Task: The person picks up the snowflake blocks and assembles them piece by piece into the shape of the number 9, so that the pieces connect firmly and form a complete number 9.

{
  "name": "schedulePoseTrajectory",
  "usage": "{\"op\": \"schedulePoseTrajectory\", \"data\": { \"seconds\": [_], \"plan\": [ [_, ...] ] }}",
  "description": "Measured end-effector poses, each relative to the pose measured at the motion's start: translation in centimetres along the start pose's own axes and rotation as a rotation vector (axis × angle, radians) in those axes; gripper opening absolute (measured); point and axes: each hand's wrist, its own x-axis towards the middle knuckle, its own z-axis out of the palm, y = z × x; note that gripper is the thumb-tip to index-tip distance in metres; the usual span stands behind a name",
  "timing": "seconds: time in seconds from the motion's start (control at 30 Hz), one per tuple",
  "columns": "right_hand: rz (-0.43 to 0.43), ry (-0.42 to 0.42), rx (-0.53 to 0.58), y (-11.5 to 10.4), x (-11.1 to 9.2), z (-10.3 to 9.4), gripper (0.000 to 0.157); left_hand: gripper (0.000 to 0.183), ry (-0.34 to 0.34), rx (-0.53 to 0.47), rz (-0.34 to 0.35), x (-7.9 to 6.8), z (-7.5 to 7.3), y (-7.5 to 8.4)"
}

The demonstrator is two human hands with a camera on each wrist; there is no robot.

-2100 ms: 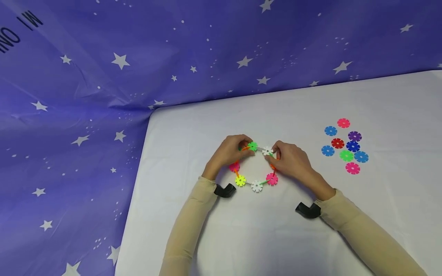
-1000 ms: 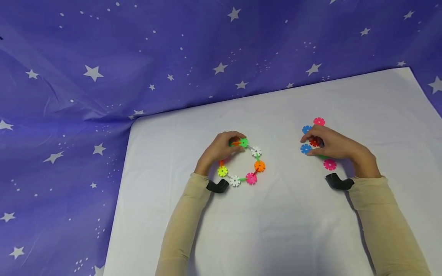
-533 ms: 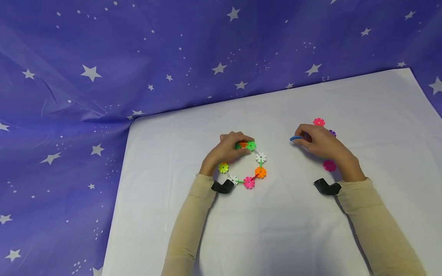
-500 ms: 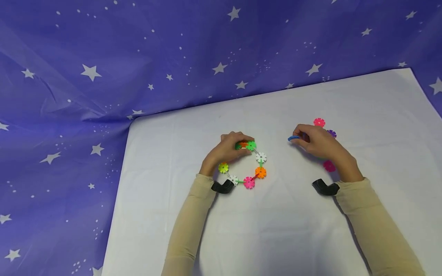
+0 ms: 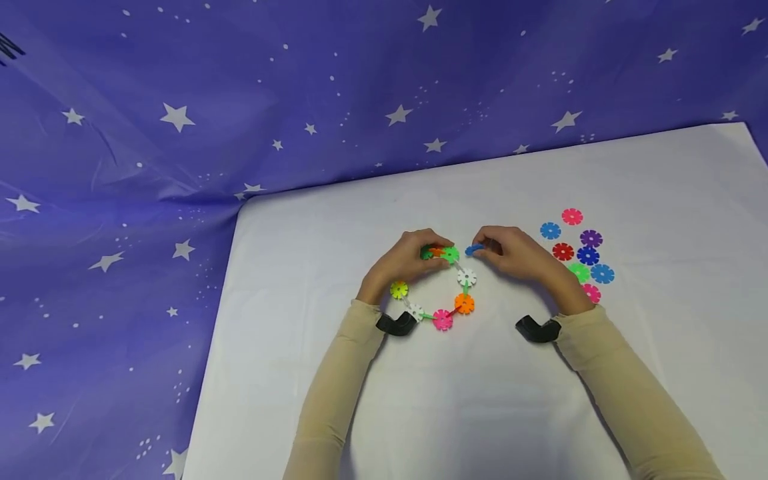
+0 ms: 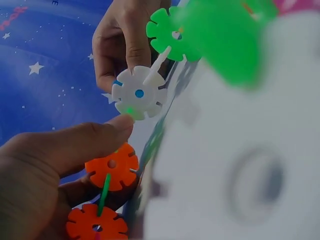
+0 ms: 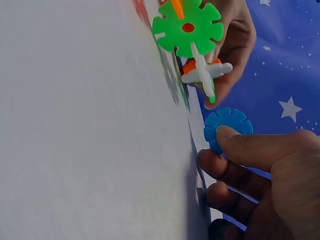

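While right fingers [image 7: 212,163] pinch a blue disc [image 7: 230,119], the left wrist view obscures it.

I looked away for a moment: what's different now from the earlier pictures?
The right hand let go of the chain of notched discs, moved right to the loose discs, pinched a blue disc and carried it left, back beside the chain. The left hand still holds the chain, and the other loose discs lie where they were.

We see a tilted blue notched plastic disc [image 5: 473,250] held near a ring of multicoloured notched plastic discs [image 5: 443,320], slotted together alternately flat and edge-on.
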Motion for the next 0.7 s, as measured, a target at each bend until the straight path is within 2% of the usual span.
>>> {"op": "schedulePoseTrajectory", "data": {
  "seconds": [0.13, 0.5, 0.7],
  "plan": [
    [0.005, 0.005, 0.002, -0.19, -0.08, 0.17, 0.007, 0.038, 0.000, -0.033, 0.022, 0.18, 0.18, 0.39],
    [0.017, 0.059, -0.031, -0.88, 0.03, 0.42, 0.008, 0.037, -0.017, -0.040, 0.061, 0.22, 0.10, 0.61],
    [-0.004, 0.080, -0.045, -0.87, 0.14, 0.59, 0.007, 0.037, -0.020, -0.054, 0.061, 0.24, 0.07, 0.73]
  ]
}}
